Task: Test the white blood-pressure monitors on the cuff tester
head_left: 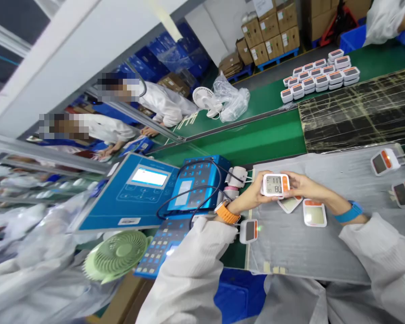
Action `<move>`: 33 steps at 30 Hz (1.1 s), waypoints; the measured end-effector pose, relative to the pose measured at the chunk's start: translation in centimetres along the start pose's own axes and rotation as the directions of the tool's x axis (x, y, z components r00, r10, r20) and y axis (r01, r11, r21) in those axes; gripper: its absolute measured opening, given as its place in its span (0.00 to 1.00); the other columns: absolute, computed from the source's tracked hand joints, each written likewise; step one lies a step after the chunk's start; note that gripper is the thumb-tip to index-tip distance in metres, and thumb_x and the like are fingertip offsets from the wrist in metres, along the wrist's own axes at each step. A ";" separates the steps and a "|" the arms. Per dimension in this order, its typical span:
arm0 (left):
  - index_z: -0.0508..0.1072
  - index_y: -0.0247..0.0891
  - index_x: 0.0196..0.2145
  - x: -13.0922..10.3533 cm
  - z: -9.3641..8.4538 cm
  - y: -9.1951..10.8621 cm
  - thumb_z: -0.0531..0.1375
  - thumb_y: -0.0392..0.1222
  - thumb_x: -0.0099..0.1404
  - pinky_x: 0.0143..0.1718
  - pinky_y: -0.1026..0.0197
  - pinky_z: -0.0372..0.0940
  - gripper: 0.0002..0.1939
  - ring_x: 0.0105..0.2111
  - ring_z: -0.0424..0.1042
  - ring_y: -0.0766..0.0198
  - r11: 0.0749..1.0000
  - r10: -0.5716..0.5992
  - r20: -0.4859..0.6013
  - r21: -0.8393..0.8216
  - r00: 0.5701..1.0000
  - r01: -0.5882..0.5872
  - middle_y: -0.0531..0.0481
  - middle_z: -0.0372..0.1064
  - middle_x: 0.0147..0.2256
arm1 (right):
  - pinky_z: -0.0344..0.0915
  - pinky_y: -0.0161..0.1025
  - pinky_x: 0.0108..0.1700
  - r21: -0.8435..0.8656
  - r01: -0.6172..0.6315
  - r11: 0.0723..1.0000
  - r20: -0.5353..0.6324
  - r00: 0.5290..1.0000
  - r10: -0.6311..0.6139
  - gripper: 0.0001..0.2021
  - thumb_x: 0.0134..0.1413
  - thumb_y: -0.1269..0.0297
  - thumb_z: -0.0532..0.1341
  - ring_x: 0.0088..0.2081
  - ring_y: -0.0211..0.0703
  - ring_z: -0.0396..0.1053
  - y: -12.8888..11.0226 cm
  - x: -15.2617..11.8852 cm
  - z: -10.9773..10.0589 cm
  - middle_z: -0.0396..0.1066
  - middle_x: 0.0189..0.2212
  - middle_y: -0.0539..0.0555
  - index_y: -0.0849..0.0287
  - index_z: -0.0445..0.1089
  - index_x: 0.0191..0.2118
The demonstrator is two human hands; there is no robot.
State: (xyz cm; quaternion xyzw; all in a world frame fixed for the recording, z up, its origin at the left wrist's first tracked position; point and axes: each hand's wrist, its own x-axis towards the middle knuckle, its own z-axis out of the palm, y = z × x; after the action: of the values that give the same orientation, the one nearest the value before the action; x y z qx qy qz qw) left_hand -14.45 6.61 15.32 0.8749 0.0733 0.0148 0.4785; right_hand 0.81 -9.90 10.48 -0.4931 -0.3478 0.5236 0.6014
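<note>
Down low, near the person's body, a blue bin (pixel 239 294) sits under the bench edge. On the bench is a gray mat (pixel 283 252). By its L edge stands a small white monitor (pixel 249 231) w/ a tiny green light just beside it. A flat white monitor (pixel 314 213) w/ a pale screen lies nearer the R hand (pixel 299 185), & a tilted monitor (pixel 289 205) lies next to it, partly hidden by that hand. The L hand (pixel 257 192), w/ an orange watch (pixel 227 212) on its wrist, grips the L side of a white & orange BP monitor (pixel 276 185). The R hand, w/ a blue band (pixel 350 211) on its wrist, has its fingers closed on the R side. So the BP monitor is up in both hands, over the mat, screen on: 117 on top, 80 below. Off L are a green fan (pixel 119 252), a big blue box (pixel 131 189) w/ a lit screen, & a blue keypad box (pixel 197 180) w/ black wires. Farther back, lots of monitors (pixel 319 78) sit in rows, some stacked, on the green bench. A white fan (pixel 205 99) stands by a clear plastic bag (pixel 234 99). Way back: cardboard boxes (pixel 273 36) in a pile, & co-workers in white, far L.
</note>
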 end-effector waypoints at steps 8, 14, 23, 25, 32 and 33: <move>0.56 0.41 0.57 1.2 0.2 -0.8 0.68 0.64 0.59 0.61 0.42 0.63 0.40 0.57 0.65 0.47 0.996 0.031 0.049 0.081 0.998 -0.035 0.38 0.58 0.55 | 0.73 0.30 0.24 0.432 -0.206 0.878 -0.001 0.973 0.229 0.20 0.51 0.70 0.72 0.29 0.42 0.78 0.4 -0.3 -1.5 0.77 0.33 0.52 0.58 0.67 0.49; 0.54 0.43 0.60 1.2 0.1 -0.2 0.61 0.72 0.61 0.46 0.49 0.71 0.42 0.45 0.70 0.53 0.994 -0.085 -0.111 -0.071 0.990 0.078 0.42 0.62 0.50 | 0.80 0.47 0.41 0.598 -0.219 0.771 0.129 0.976 0.177 0.15 0.65 0.59 0.64 0.37 0.47 0.80 -0.3 -0.1 -2.1 0.79 0.41 0.58 0.59 0.69 0.53; 0.49 0.45 0.60 2.3 0.9 0.1 0.63 0.72 0.59 0.31 0.58 0.67 0.45 0.32 0.67 0.63 0.962 -0.136 -0.056 -0.245 0.989 0.118 0.42 0.61 0.49 | 0.79 0.35 0.32 0.519 -0.098 0.849 -0.130 0.973 0.192 0.21 0.52 0.79 0.62 0.28 0.40 0.77 -0.6 0.1 -0.7 0.77 0.28 0.51 0.59 0.66 0.52; 0.50 0.45 0.59 2.7 0.6 0.2 0.65 0.70 0.59 0.28 0.61 0.66 0.43 0.31 0.67 0.65 0.961 -0.127 0.007 -0.249 0.992 0.125 0.43 0.59 0.49 | 0.78 0.36 0.32 0.495 -0.144 0.857 -0.139 0.960 0.242 0.24 0.51 0.80 0.61 0.27 0.40 0.77 -0.7 0.0 -1.3 0.76 0.27 0.50 0.59 0.64 0.54; 0.55 0.42 0.57 4.6 -0.4 1.3 0.68 0.58 0.61 0.45 0.54 0.71 0.37 0.43 0.71 0.58 0.995 -0.036 0.118 -0.087 0.992 0.046 0.44 0.61 0.50 | 0.73 0.50 0.54 0.121 0.071 0.990 -0.013 0.997 -0.070 0.45 0.43 0.64 0.73 0.63 0.54 0.63 -1.6 -1.2 -4.3 0.56 0.68 0.58 0.46 0.56 0.67; 0.57 0.41 0.57 5.1 -0.4 1.5 0.69 0.56 0.60 0.50 0.50 0.70 0.36 0.48 0.70 0.54 0.999 -0.002 0.124 -0.048 0.992 0.008 0.43 0.62 0.51 | 0.70 0.51 0.58 -0.037 0.132 0.991 -0.033 0.990 -0.133 0.50 0.38 0.65 0.76 0.66 0.57 0.58 -1.8 -1.0 -4.4 0.51 0.70 0.59 0.46 0.56 0.68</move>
State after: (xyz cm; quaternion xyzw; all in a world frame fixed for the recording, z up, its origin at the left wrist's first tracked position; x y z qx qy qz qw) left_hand -9.32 6.85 16.53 0.8621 0.0450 -0.0391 0.5032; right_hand 5.24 -11.82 11.15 -0.4886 -0.3781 0.4674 0.6323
